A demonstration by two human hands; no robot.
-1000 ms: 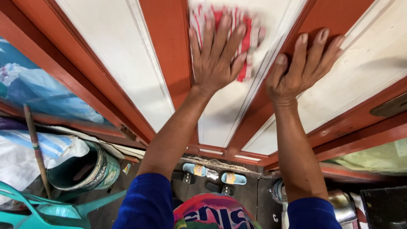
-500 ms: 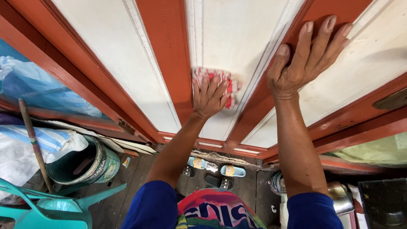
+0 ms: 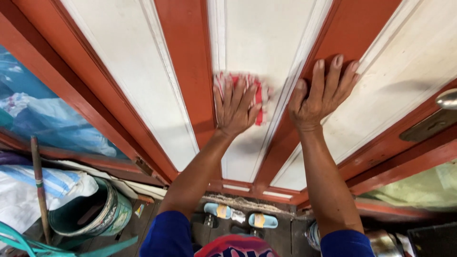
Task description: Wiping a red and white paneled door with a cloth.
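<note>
My left hand [image 3: 234, 105] presses a red-and-white checked cloth [image 3: 261, 93] flat against a white panel [image 3: 259, 52] of a door with a red-brown frame [image 3: 183, 62]. The cloth shows around and to the right of the fingers. My right hand [image 3: 320, 94] lies flat with fingers spread on the red-brown upright between two white panels, just right of the cloth, holding nothing.
A metal door handle [image 3: 447, 99] and plate sit at the right edge. Below stand my feet in light blue sandals [image 3: 238, 215]. A green bucket [image 3: 93, 214], a wooden stick [image 3: 39, 183], white sacks and a blue tarp [image 3: 43, 119] crowd the left. A metal pot [image 3: 381, 240] is bottom right.
My left hand slid the cloth down the white panel and then part of the way back up. My right hand stayed flat on the red-brown frame.
</note>
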